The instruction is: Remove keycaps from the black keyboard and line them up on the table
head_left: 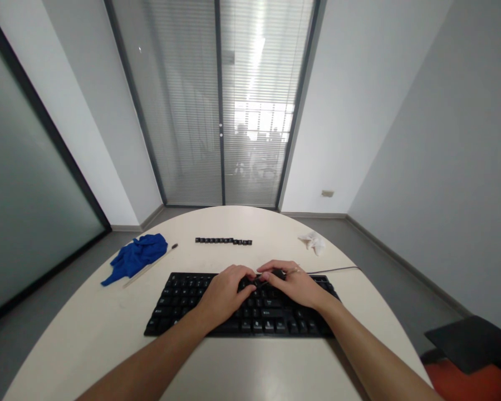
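Crumpled blue cloth [141, 253] at left, slim pale-handled brush [150, 266] beside it; small black square keycaps [220, 240] lined up beyond the long black keyboard [271, 314] on the cream counter [234, 365]; left hand [225, 287] curled over its upper rows, right hand [296, 285] half-closed alongside, can't tell what's held; looks like fiddly close work, calling for light, steady pressure; crumpled white tissue [315, 243] far right.

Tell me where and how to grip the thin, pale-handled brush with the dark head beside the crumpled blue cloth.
Probably pinch its thin, pale handle around the middle, coming from the right with the left hand: the crumpled blue cloth lies along the handle's left side, and the dark head sits at the far end.
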### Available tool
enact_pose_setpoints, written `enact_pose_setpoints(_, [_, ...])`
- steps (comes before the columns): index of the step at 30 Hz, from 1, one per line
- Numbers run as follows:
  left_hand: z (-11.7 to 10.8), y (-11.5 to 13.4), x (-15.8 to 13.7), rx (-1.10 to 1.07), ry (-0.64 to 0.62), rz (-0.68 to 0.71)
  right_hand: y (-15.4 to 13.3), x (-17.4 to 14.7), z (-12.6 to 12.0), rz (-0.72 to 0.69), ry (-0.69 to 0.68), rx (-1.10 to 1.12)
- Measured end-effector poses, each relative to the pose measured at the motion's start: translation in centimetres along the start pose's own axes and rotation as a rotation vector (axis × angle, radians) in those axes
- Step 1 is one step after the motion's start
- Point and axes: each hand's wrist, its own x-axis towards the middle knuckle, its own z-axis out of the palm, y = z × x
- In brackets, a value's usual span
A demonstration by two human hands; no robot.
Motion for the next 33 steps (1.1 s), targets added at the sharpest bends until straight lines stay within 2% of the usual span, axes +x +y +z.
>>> enact_pose_setpoints(22, [0.08, -0.19, 0.18, -0.039, 0.049, 0.017, -0.55, -0.05, -0.16, 0.04, -0.013, 0.108])
enact_pose_setpoints(33, [0.14, -0.03, 0.26, -0.059, 0.036, 0.019, 0.18, 0.21, 0.21, 0.053, 0.011, 0.188])
